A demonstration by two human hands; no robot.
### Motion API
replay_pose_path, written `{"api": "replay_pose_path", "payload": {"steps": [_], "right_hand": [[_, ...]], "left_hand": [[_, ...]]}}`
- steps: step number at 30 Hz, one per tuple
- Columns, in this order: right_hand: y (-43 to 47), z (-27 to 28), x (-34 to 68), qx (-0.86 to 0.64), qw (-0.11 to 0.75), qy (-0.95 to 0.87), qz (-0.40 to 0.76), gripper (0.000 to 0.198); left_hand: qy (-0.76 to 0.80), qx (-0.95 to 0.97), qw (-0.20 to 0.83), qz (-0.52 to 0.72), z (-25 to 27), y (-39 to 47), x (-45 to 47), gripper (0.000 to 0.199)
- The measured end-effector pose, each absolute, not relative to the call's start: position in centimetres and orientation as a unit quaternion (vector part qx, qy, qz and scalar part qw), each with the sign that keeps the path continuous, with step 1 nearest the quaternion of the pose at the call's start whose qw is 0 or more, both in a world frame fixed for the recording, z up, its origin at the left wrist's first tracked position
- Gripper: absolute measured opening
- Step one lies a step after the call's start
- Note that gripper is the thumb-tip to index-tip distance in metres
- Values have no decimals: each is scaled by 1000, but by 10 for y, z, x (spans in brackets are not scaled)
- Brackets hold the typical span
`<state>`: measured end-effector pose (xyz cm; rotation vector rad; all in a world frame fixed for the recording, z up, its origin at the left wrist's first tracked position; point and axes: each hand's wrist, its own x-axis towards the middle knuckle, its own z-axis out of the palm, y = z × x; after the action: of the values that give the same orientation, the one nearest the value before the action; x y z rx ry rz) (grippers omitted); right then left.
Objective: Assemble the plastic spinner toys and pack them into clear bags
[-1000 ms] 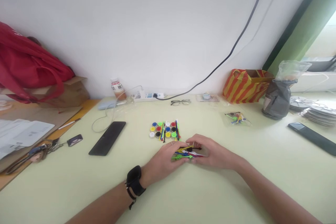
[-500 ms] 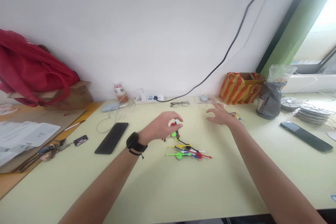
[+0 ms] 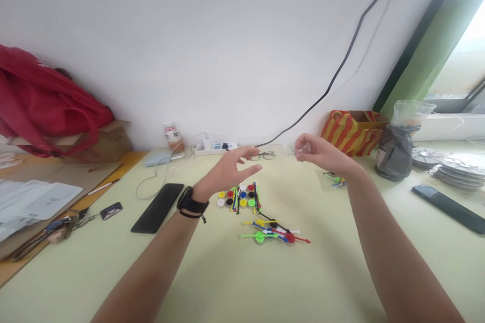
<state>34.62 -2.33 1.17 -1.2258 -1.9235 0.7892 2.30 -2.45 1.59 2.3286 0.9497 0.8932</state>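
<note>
My left hand [image 3: 230, 169] hovers above the table with thumb and fingers apart, holding nothing. A black watch circles that wrist. My right hand [image 3: 320, 152] has its fingers closed on a clear plastic bag [image 3: 290, 151], whose outline is faint against the table and wall. Below my left hand lie small coloured discs [image 3: 230, 194] in rows, with bundled plastic arrows [image 3: 257, 197] beside them. Nearer to me is a loose cluster of arrow spinners, among them a green spinner [image 3: 259, 236] and a red spinner [image 3: 290, 238]. A clear packet of spinner parts [image 3: 335, 180] lies under my right forearm.
Eyeglasses [image 3: 267, 155], a power strip [image 3: 214, 147] and a bottle [image 3: 173, 137] stand along the wall. A black phone [image 3: 157, 208] lies left, a dark phone-like device [image 3: 449, 208] right. A striped bag [image 3: 350, 131], grey bag [image 3: 394, 154] and stacked discs [image 3: 456, 169] fill the right back.
My right hand has drawn back slightly and closed from spread fingers onto the clear plastic bag. My left hand has shifted a little left and up, uncovering the rows of discs.
</note>
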Motion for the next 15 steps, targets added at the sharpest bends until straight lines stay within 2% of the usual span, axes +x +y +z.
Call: {"api": "replay_pose_path", "payload": {"steps": [3,6,11,15], "right_hand": [[-44,27,307,-393,327,-761,399,36],[-54,29,277,-354,310,-771,429,36],[-50,23,261,-394,356,-762,372,30],[-39,17,266,-377,411,-707,435,37]], "left_hand": [[331,832,281,346,13,-27,26,50],[311,826,333,333,11,-24,24,35],[330,798,380,332,10,-16,14,30],[361,775,385,348,7,-11,11,30]]}}
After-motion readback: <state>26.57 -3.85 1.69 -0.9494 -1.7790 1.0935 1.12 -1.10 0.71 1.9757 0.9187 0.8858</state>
